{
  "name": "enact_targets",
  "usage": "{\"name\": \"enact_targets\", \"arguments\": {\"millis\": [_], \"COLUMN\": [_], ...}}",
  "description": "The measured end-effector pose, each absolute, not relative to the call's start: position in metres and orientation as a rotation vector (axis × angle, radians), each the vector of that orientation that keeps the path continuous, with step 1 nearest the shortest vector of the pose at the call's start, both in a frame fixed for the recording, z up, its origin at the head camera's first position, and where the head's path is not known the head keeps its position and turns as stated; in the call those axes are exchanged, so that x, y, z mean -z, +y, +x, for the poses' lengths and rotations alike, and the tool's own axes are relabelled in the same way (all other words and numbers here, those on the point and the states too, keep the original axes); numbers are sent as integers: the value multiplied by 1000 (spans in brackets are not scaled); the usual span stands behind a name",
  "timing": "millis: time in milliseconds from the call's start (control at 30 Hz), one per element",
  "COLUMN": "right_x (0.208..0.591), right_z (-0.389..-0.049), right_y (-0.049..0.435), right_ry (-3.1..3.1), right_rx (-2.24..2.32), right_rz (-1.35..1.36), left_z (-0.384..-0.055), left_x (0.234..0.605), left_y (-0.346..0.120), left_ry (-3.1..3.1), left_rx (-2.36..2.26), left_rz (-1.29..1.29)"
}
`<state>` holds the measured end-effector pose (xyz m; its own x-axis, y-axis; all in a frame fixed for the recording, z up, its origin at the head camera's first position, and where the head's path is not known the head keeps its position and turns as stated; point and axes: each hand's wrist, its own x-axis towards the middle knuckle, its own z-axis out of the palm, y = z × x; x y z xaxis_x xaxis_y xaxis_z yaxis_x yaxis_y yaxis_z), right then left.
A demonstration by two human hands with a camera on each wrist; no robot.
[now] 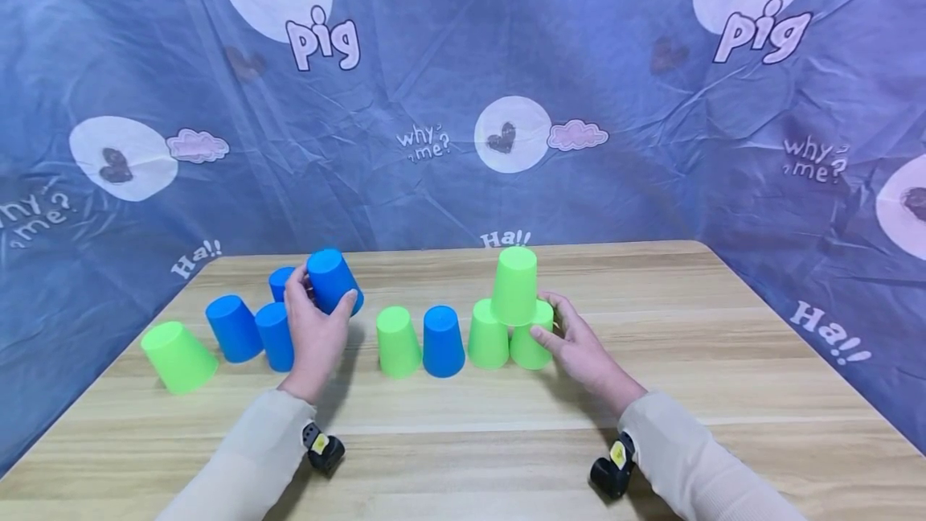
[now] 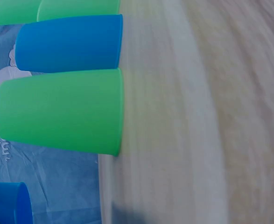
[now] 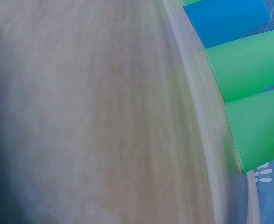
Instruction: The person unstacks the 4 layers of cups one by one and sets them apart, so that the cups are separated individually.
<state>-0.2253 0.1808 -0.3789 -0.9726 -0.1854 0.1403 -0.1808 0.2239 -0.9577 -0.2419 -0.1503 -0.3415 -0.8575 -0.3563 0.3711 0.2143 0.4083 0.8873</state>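
My left hand (image 1: 318, 340) grips an upside-down blue cup (image 1: 331, 280), tilted and raised above the table; part of this cup shows low in the left wrist view. My right hand (image 1: 584, 350) holds the right side of a green cup (image 1: 531, 350), thumb in front and fingers partly hidden behind. That cup stands at the right end of a row, beside another green cup (image 1: 488, 336). Across these two rests a third green cup (image 1: 516, 286), upside down. The row continues leftward with a blue cup (image 1: 444, 342) and a green cup (image 1: 398, 344).
Left of my left hand stand blue cups (image 1: 234, 330), (image 1: 275, 336), with another blue cup (image 1: 280, 283) partly hidden behind the hand. A green cup (image 1: 179, 357) is at the far left. Patterned blue cloth (image 1: 434, 63) hangs behind the wooden table (image 1: 463, 457).
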Motion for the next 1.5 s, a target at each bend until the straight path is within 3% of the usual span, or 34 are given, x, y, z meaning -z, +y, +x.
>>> {"name": "enact_targets", "arguments": {"millis": [1500], "right_x": [380], "right_z": [-225], "right_y": [183], "right_ry": [2458], "right_rx": [1920], "right_rz": [-381], "left_z": [-283], "left_x": [371], "left_y": [-152], "left_ry": [-2338], "left_rx": [1462], "left_rz": [550]}}
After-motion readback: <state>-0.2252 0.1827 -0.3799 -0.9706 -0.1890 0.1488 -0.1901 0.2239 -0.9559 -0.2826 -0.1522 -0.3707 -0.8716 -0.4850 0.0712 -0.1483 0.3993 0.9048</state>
